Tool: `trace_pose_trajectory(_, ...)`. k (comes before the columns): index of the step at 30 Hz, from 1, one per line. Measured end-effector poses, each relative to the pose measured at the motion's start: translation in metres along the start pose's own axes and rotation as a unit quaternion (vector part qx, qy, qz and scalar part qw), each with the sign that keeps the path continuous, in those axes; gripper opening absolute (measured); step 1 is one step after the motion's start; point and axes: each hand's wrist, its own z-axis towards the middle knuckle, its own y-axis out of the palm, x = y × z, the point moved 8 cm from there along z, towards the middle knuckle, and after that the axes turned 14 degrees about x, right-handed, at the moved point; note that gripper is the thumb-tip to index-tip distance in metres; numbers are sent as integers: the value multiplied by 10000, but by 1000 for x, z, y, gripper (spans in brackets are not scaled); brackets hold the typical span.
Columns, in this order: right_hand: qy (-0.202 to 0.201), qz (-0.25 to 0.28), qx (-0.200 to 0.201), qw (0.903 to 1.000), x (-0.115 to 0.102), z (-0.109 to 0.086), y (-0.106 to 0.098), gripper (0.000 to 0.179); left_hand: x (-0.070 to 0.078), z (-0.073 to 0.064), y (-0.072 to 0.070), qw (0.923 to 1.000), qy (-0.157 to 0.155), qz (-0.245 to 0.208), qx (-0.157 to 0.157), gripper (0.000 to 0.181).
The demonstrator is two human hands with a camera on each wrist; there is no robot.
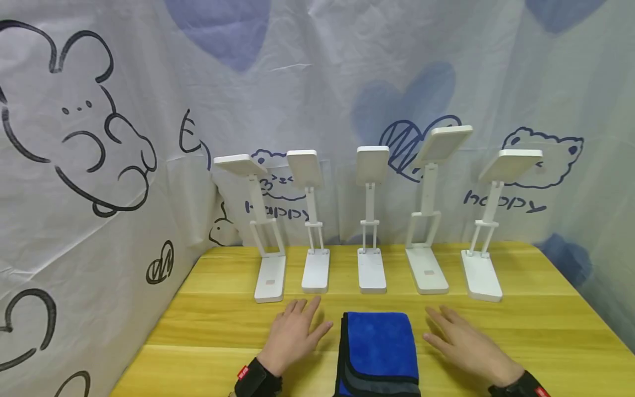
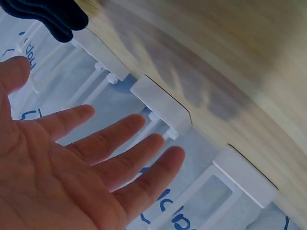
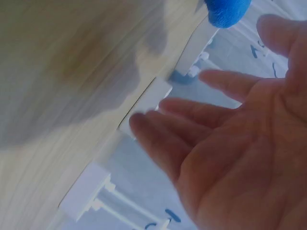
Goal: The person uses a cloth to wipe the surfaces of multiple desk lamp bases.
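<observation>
A folded blue cloth [image 1: 381, 344] with black and grey edging lies at the front middle of the table. To its left, my left hand [image 1: 294, 337] hovers with fingers spread and holds nothing. My right hand [image 1: 466, 348] is on the cloth's other side, fingers extended, also holding nothing. Both palms show bare in the wrist views, the left hand [image 2: 81, 163] and the right hand [image 3: 240, 139] each apart from the table surface. Beyond the hands, several white folding desk lamps stand in a row, among them a middle lamp [image 1: 372, 270].
The lamps span the back of the wooden table [image 1: 198, 331], from the far-left lamp [image 1: 270, 278] to the far-right lamp [image 1: 481, 275]. The lamp second from right [image 1: 428, 270] rises highest. A pale curtain [image 1: 317, 99] with drawn cartoons hangs behind and on both sides.
</observation>
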Motion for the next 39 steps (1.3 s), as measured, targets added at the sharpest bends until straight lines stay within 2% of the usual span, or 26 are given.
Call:
trace_pose_trajectory(3, 112, 108, -231, 9996, -5, 4, 6, 66, 5, 1, 3, 10000, 84, -2, -37, 67)
trace_pose_trajectory(9, -197, 425, -287, 9985, -21, 9, 11, 61, 13, 4, 13, 9995, 235, -15, -188, 68)
trace_pose_trajectory(13, -147, 414, -417, 9982, -24, 12, 17, 59, 19, 6, 19, 9990, 309, -146, -280, 67)
trace_pose_trajectory(16, -130, 375, -494, 9980, -27, 14, 20, 57, 23, 9, 25, 9982, 325, -179, -476, 68)
trace_pose_trajectory(23, -443, 229, -378, 9980, -38, 18, 19, 50, 38, 17, 39, 9939, 420, -184, -1002, 71)
trace_pose_trajectory(28, -397, 14, -340, 9986, -39, 19, 19, 48, 48, 19, 49, 9847, 329, -449, -1651, 88)
trace_pose_trajectory(31, -329, -118, -331, 9988, -38, 20, 20, 48, 56, 20, 52, 9793, 507, -499, -1895, 97)
trace_pose_trajectory(35, -384, -247, -246, 9987, -39, 20, 19, 46, 66, 23, 53, 9763, 737, -506, -1973, 101)
trace_pose_trajectory(39, -437, -273, -203, 9985, -40, 19, 19, 51, 71, 25, 53, 9765, 686, -580, -1957, 100)
